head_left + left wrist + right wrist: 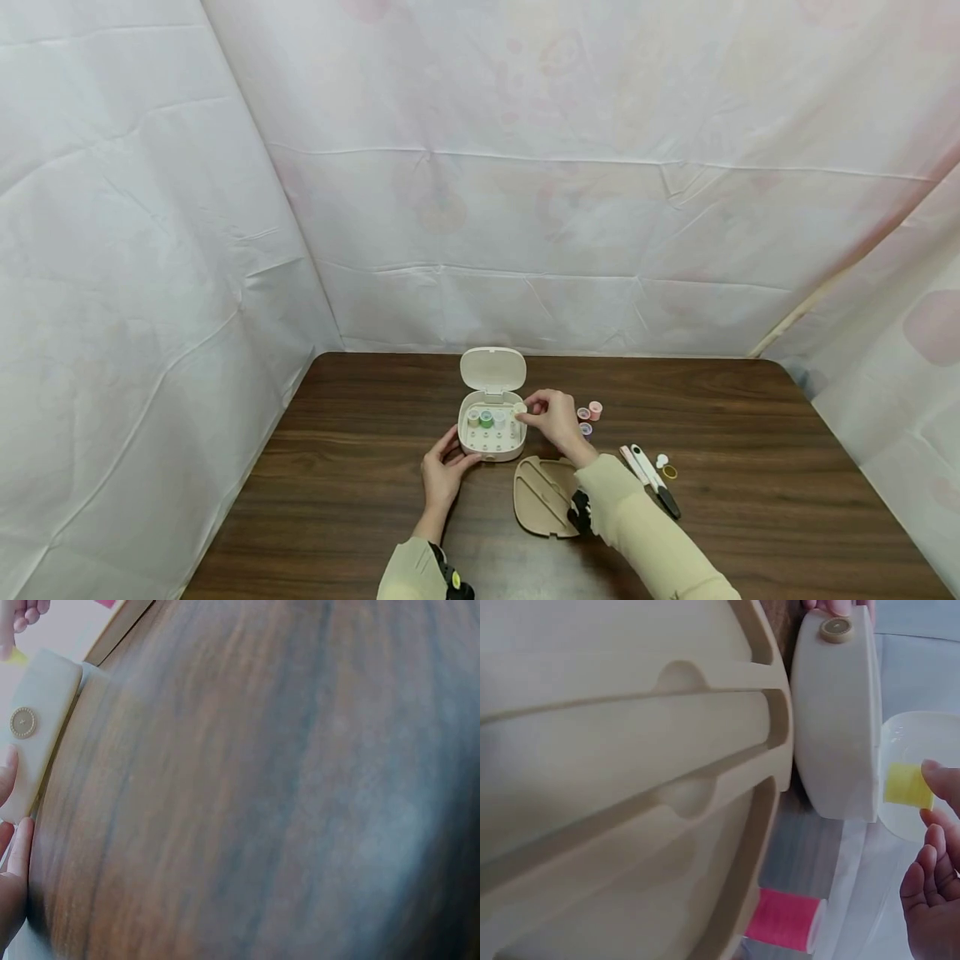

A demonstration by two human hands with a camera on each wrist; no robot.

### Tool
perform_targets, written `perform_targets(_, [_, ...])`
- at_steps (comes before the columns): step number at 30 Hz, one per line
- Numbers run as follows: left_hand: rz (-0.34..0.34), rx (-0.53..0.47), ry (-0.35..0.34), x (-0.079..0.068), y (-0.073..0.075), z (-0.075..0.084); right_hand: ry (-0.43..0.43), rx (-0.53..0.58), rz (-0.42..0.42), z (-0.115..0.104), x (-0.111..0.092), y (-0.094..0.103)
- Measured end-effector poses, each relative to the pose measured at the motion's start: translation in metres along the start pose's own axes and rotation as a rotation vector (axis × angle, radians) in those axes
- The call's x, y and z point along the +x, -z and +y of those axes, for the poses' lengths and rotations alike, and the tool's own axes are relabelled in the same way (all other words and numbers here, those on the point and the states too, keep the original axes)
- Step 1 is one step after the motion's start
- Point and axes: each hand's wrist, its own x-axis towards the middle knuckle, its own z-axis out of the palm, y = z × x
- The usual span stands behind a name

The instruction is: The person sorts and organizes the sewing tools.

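A small cream sewing box [491,457] stands on the table with its lid [492,369] raised at the back. Rows of short pegs fill it, and the back row bears a beige spool [473,418], a green spool [486,419] and a white spool [499,421]. My left hand [442,477] grips the box's front left corner, thumb on the front wall near a round button [23,722]. Over the back right of the box, my right hand [553,421] pinches a yellow thread spool [907,785] between thumb and fingers.
A beige compartmented tray [536,508] lies in front of the box, partly under my right forearm. Right of the box are a pink spool [596,409] and two others. Farther right lie slim white tools [647,467], one black-ended, small white pieces [662,460] and a yellow ring [670,472].
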Motion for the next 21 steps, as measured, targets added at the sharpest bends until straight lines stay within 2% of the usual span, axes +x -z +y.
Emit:
perform_targets(7, [0.000, 0.001, -0.021, 0.000, 0.000, 0.001, -0.024, -0.027, -0.002, 0.006, 0.001, -0.007])
perform_targets(14, [0.001, -0.004, 0.010, -0.001, 0.000, 0.001, -0.005, -0.061, -0.009, 0.010, 0.000, -0.013])
perform_targets(21, [-0.002, -0.008, -0.007, -0.001, -0.001, 0.000, -0.017, -0.048, -0.020, 0.009, 0.001, -0.017])
